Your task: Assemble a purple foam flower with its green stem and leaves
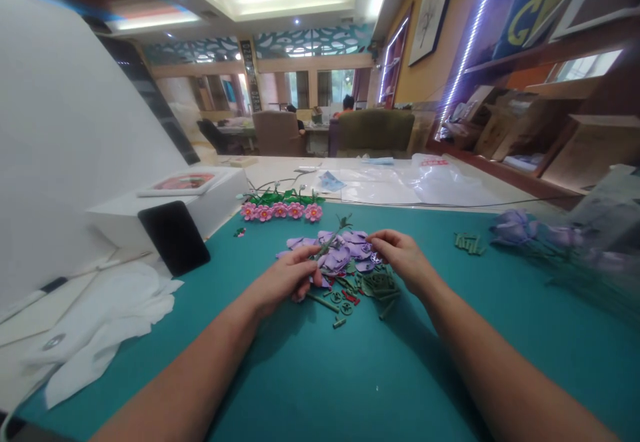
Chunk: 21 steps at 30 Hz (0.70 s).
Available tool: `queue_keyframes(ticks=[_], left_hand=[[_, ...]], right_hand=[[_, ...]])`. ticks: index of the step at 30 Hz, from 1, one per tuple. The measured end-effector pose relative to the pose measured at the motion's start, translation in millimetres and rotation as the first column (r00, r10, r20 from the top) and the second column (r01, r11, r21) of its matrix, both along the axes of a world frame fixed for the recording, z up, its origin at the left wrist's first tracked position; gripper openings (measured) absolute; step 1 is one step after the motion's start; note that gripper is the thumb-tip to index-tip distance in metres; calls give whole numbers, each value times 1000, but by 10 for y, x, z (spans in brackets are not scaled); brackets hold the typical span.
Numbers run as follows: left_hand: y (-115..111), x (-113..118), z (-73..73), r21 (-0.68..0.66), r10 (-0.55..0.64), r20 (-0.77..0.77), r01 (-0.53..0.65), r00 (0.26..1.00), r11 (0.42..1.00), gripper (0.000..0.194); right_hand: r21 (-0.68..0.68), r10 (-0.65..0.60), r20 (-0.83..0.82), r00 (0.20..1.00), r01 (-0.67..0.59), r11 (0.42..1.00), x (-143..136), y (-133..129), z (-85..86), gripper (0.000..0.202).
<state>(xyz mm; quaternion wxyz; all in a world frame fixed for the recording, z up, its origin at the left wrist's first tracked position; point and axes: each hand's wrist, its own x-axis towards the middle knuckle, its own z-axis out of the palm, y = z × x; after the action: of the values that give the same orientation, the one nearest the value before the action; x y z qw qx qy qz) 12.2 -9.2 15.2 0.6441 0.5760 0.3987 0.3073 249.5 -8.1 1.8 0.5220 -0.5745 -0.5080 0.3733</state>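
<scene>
Between the thumb and fingers of my left hand is a thin green stem, tilted up to the right with small leaf-like tips at its top. My right hand is at the right edge of a pile of purple petal pieces, thumb and forefinger pinched together; what they hold is too small to make out. Nearer me lie dark green pieces, small red pieces, green ring-shaped pieces and a short green tube on the teal mat.
Pink flowers lie at the mat's back edge. A black phone-like slab leans by a white box at left, near white crumpled sheets. Purple flowers and short green pieces lie right. People sit far back.
</scene>
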Motion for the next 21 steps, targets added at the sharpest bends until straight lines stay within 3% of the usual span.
queue_keyframes(ticks=[10,16,21], left_hand=[[-6,37,-30,-21,-6,19,7,1000,1000,28],[10,53,-41,6,1,-1,-1,1000,1000,27],[14,65,-42,14,51,6,-52,999,999,27]], right_hand=[[44,23,286,958,-38,998,-62,-76,58,27],[47,27,396,918,-49,998,10,-20,-15,23],[13,82,571,817,-108,994,-15,-28,-46,18]])
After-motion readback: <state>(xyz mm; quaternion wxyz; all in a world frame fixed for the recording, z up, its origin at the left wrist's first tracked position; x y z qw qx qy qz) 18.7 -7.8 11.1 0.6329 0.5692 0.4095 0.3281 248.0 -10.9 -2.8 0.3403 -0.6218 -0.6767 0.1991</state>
